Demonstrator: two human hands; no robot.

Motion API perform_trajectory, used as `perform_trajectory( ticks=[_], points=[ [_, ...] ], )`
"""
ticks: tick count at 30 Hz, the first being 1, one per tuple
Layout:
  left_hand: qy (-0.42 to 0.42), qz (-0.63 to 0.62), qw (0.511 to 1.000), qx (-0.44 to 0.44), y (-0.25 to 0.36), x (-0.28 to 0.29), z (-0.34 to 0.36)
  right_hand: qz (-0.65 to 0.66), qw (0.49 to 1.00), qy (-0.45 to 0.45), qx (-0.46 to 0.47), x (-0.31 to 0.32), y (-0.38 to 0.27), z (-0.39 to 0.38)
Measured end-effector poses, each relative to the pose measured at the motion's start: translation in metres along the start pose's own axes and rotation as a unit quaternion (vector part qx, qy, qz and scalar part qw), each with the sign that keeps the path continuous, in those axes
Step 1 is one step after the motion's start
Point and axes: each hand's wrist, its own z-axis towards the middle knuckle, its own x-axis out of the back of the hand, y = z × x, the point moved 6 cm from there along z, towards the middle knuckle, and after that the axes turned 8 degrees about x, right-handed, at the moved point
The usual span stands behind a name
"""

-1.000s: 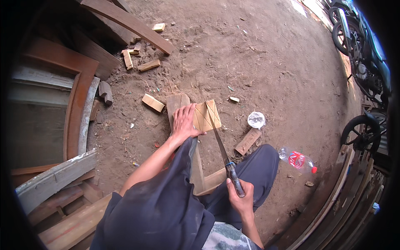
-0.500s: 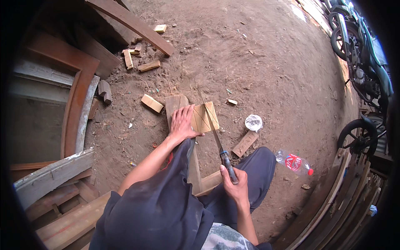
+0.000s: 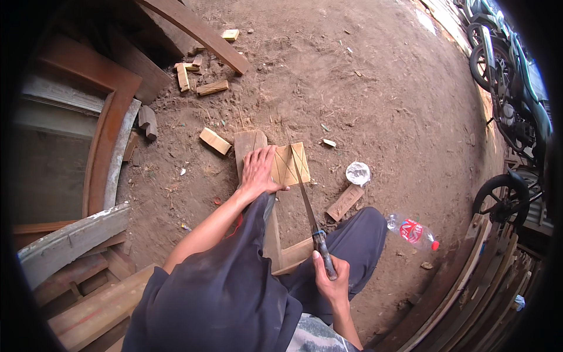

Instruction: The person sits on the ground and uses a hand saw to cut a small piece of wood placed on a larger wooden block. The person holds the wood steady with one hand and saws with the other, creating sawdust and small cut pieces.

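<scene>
My right hand is closed round the dark handle of a handsaw, low near my right knee. The saw's narrow blade runs up and away across a pale wooden block marked with dark crossing lines. Over the block's left part lies my left hand, its fingers pointing away and its thumb along the near edge, gripping it. Beneath is a larger timber piece, whose far end shows beyond my left hand. How deep the blade sits in the block I cannot tell.
Several wood offcuts lie on the dirt ground. To the right are a white round lid-like thing, a brown wood piece and a plastic bottle. Wooden frames stand left; motorcycles and stacked planks are right.
My right hand has drawn the saw back toward me, so less blade reaches past the block. My left hand keeps its place on the block.
</scene>
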Motion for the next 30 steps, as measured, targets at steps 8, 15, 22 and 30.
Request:
perform_trajectory(
  ticks=[8, 15, 22, 30],
  points=[
    [0.006, -0.017, 1.0, -0.018, 0.003, 0.003, 0.001, 0.013, 1.0, 0.012, 0.014, -0.018, -0.003, 0.046],
    [0.013, -0.01, 1.0, -0.007, 0.004, 0.004, 0.0, -0.003, 1.0, -0.009, -0.025, 0.01, -0.01, -0.006],
    [0.019, -0.016, 1.0, -0.017, -0.001, 0.001, 0.003, 0.008, 0.999, 0.016, 0.045, -0.028, -0.005, 0.062],
    [-0.004, -0.027, 1.0, 0.004, 0.004, 0.005, 0.0, 0.0, 1.0, -0.006, 0.005, 0.001, -0.001, -0.01]
  ],
)
